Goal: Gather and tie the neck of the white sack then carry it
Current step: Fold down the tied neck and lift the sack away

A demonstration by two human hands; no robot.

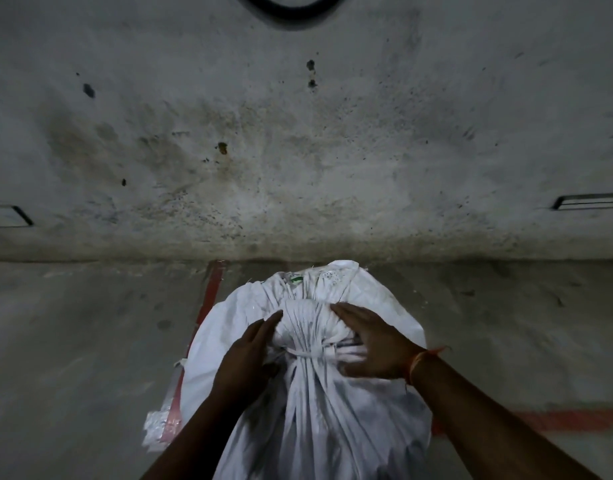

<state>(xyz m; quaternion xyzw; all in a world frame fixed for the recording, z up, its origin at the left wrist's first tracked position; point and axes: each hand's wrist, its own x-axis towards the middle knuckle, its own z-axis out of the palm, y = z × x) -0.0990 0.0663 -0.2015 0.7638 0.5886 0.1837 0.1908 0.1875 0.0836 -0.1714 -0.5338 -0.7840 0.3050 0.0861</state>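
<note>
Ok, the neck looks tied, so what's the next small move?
Probably curl both hands round the bunched neck above the tie to lift. The white sack is cinched, and the left hand and right hand lie open beside it.

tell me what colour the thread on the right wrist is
Orange-red; the wrist thread shows in the head view, just behind the right hand resting on the white sack.

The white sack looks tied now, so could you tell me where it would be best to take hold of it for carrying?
Probably at the gathered neck of the white sack, just under the white tie, coming from above with a hand on each side. The cloth is bunched narrow there and the bulge above the tie should stop a grip slipping. The left hand and right hand already flank it, fingers fairly straight.
</note>
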